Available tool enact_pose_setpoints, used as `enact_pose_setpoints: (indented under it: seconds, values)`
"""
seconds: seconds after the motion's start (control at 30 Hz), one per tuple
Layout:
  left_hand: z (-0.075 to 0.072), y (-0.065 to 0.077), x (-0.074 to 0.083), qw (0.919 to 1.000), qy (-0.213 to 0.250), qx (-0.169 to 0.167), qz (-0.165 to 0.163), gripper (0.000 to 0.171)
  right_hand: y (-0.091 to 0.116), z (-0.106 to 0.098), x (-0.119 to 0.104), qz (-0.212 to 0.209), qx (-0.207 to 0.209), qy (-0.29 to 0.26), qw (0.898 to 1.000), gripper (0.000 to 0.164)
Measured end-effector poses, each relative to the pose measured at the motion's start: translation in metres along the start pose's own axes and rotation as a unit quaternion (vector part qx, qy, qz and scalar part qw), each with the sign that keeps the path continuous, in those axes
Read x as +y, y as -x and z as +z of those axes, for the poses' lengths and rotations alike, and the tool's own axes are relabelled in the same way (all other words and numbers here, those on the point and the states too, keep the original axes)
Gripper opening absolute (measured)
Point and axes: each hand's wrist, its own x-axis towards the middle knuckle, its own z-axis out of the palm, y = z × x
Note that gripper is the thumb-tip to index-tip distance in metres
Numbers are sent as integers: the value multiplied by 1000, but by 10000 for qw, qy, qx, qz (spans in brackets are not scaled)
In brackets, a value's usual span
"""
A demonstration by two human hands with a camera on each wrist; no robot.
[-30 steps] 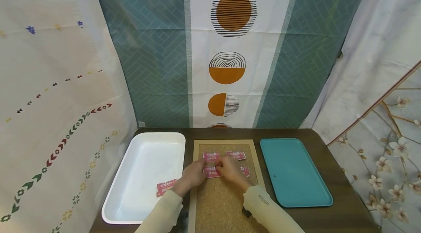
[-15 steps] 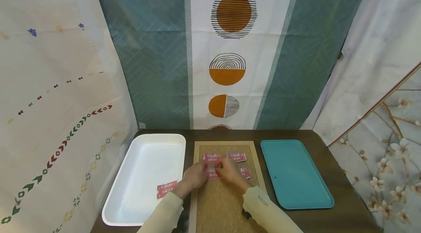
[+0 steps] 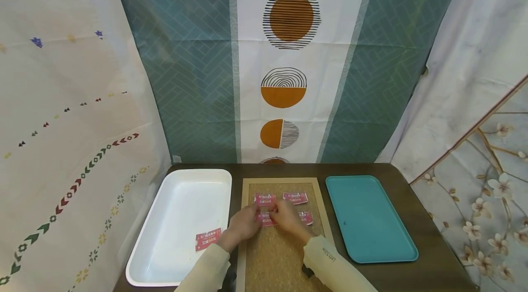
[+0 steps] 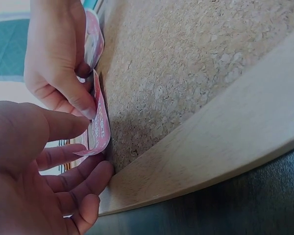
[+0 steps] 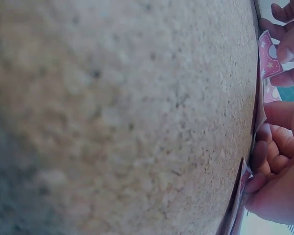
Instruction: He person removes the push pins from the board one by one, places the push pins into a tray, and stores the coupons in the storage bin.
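In the head view a red-pink paper coupon (image 3: 266, 219) with white print lies low on the cork board (image 3: 280, 255), between my two hands. My left hand (image 3: 244, 223) pinches its left end between thumb and forefinger; the other fingers curve loosely beside the board's wooden rim in the left wrist view. At the top right of the coupon, my right hand (image 3: 287, 217) pinches it with thumb and curled fingers. The coupon (image 4: 100, 122) bends slightly up from the cork in the left wrist view. Directly above it is another coupon (image 3: 265, 199).
Two more coupons are on the board's right side, an upper coupon (image 3: 295, 198) and a lower coupon (image 3: 306, 217) partly behind my right hand. A white tray (image 3: 144, 237) at left holds a loose coupon (image 3: 208, 239). A teal tray (image 3: 371, 218) lies at right on the dark table (image 3: 433, 246).
The hands stay at the same coupon with only tiny finger shifts. The whole head view has shifted slightly.
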Motion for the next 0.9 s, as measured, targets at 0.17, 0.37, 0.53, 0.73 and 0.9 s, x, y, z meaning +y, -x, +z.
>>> enact_pose_setpoints:
  seconds: [0.17,0.37,0.53,0.73,0.9]
  values:
    - [0,-1,-1,10000,-3,21,25,32,0,-1,-1,-16,4,62,10000,3]
    - [0,-1,0,10000,51,-14,-73,33,2,-1,-3,39,35,33,10000,5]
    - [1,-1,0,10000,33,-22,-79,30,2,0,-2,-84,107,64,9999,3]
    - [3,0,0,10000,23,-11,-48,29,3,0,-1,-213,170,68,9996,4]
    - [2,1,1,10000,3,16,-13,28,3,0,-1,-263,200,66,9994,3]
